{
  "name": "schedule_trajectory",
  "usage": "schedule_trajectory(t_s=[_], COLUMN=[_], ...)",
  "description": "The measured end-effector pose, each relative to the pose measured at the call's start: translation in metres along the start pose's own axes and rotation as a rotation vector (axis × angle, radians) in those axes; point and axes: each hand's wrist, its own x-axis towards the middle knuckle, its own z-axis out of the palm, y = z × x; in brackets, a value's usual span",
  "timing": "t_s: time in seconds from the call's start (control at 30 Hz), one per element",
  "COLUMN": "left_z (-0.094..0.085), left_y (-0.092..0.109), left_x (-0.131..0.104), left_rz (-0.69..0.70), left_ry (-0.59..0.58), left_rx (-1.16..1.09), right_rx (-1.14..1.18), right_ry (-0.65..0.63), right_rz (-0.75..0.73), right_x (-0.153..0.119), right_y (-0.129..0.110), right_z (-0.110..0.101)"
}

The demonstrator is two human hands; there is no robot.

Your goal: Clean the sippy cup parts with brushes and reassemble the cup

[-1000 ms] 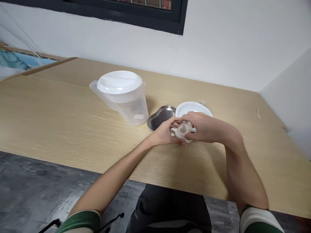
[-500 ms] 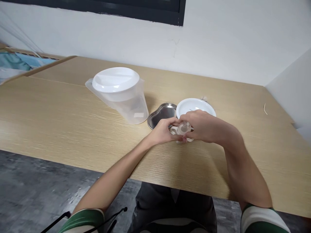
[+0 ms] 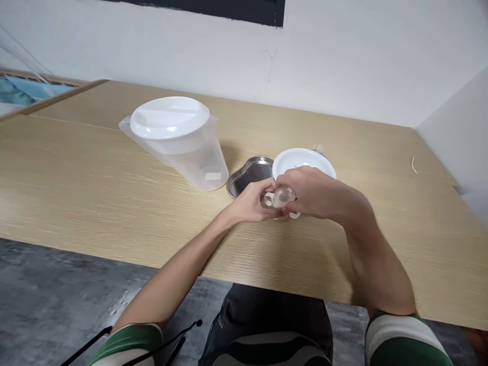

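A small clear two-handled bottle [image 3: 284, 195] with white loop handles is between my hands, upright, its rounded clear top facing me. My left hand [image 3: 254, 202] curves round its left side, thumb and fingers closing on it from near and far. My right hand [image 3: 310, 192] grips its upper right side with bent fingers, partly hiding the top. A shiny kidney-shaped metal tray [image 3: 247, 175] lies just beyond my left hand. Behind my right hand sits a white bowl [image 3: 303, 155], its contents mostly hidden.
A translucent pitcher with a white lid [image 3: 175, 140] stands to the left on the wooden table [image 3: 114, 203]. Something small and clear [image 3: 317, 150] lies behind the bowl. A thin pale strip [image 3: 413, 164] lies far right. A white wall [image 3: 229, 61] borders the table's back.
The whole view has shifted slightly, so things appear higher and further left. Both hands stay on the bottle; a handle loop shows more clearly below my right hand.
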Motion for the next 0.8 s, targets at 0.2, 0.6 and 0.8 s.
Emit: schedule_trajectory(t_s=[0.2,0.6,0.8], left_z=[0.0015,0.0014,0.0018], left_y=[0.0008,-0.0017,-0.0003], left_x=[0.0005,0.0027,0.0041], left_rz=[0.0,-0.026,-0.038], left_ry=[-0.017,-0.036,-0.048], left_rx=[-0.045,-0.146,-0.191], right_rx=[0.06,0.082,0.075], right_ry=[0.021,-0.008,-0.013], right_rz=[-0.033,0.0,0.035], right_x=[0.001,0.0064,0.0068], right_y=[0.0052,0.0079,0.0049], right_z=[0.001,-0.0018,-0.0023])
